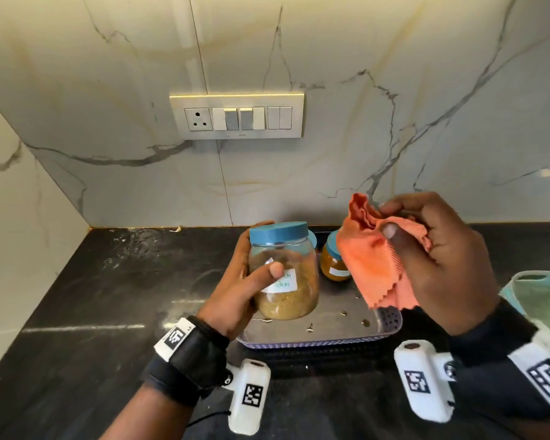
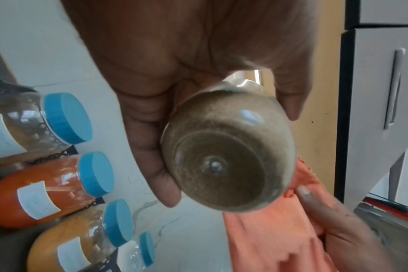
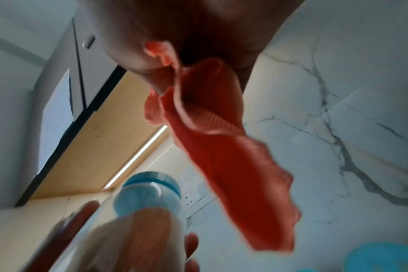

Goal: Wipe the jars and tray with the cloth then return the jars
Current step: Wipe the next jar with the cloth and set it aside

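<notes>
My left hand (image 1: 264,249) grips a clear jar (image 1: 283,271) with a blue lid, brown powder and a white label, held upright above the left part of the grey tray (image 1: 324,331). The left wrist view shows the jar's round base (image 2: 226,162). My right hand (image 1: 388,219) pinches a bunched orange cloth (image 1: 375,265) just right of the jar, apart from it; it hangs over the tray. In the right wrist view the cloth (image 3: 233,165) dangles beside the blurred jar (image 3: 147,193). A smaller jar of orange powder (image 1: 334,262) stands at the tray's back. Several blue-lidded jars (image 2: 42,189) show in the left wrist view.
The tray sits on a black stone counter (image 1: 92,296) against a marble wall with a switch plate (image 1: 235,115). A side wall closes the left. A green and teal container (image 1: 540,296) stands at the right edge. Small crumbs lie on the tray floor (image 1: 343,312).
</notes>
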The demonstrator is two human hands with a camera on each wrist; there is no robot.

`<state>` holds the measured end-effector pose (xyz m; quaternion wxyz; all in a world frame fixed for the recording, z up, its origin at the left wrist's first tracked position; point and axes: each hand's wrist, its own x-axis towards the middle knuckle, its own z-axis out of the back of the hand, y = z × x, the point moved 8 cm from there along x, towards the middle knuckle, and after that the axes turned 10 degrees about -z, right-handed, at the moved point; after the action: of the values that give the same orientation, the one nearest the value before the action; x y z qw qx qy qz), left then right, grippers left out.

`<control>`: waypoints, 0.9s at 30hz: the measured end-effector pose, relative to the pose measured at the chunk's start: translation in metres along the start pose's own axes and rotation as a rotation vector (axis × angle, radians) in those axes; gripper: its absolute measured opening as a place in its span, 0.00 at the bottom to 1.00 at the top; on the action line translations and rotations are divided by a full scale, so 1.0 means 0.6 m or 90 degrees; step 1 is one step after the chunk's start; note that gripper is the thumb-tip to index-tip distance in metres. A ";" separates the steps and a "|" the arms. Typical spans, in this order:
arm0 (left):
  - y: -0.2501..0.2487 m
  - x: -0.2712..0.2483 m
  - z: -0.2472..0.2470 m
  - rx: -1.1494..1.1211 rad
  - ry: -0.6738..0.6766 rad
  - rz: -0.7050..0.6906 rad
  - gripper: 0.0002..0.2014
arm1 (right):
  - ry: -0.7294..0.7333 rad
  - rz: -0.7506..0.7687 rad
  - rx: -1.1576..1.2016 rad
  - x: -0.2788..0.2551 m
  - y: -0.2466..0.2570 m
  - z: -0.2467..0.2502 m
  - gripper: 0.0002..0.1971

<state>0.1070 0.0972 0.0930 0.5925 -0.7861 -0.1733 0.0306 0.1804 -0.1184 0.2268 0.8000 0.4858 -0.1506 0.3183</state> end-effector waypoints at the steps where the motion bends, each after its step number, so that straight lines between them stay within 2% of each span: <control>1: 0.002 0.001 -0.003 -0.013 -0.002 0.002 0.51 | -0.013 0.018 -0.016 0.001 0.009 -0.007 0.11; 3: 0.000 0.005 -0.010 -0.022 -0.007 -0.001 0.52 | -0.020 0.089 -0.059 0.002 0.036 -0.029 0.11; 7: -0.022 0.011 -0.023 -0.018 -0.023 -0.050 0.51 | 0.030 0.220 -0.109 -0.013 0.076 -0.089 0.12; 11: -0.044 0.016 -0.017 -0.040 -0.062 -0.091 0.44 | 0.061 0.223 -0.111 -0.059 0.065 -0.111 0.13; 14: -0.046 0.015 -0.017 -0.013 -0.059 -0.092 0.44 | 0.084 0.262 -0.133 -0.088 0.065 -0.113 0.17; 17: -0.041 0.013 -0.029 0.002 -0.047 -0.085 0.46 | 0.097 0.313 -0.169 -0.068 0.071 -0.109 0.14; 19: -0.040 0.015 -0.046 0.021 -0.022 -0.090 0.46 | 0.049 0.281 -0.158 -0.022 0.068 -0.087 0.11; 21: -0.043 0.020 -0.054 0.013 -0.025 -0.103 0.38 | 0.032 0.241 -0.146 0.011 0.067 -0.075 0.09; 23: -0.053 0.029 -0.055 -0.024 -0.047 -0.124 0.33 | 0.045 0.235 -0.150 0.007 0.069 -0.080 0.10; 27: -0.062 0.035 -0.042 -0.074 -0.082 -0.140 0.40 | 0.098 0.245 -0.144 -0.064 0.063 -0.098 0.10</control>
<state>0.1245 0.0891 0.1386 0.5334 -0.7918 -0.2974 0.0059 0.1225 -0.0683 0.2032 0.7828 0.3297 -0.2135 0.4826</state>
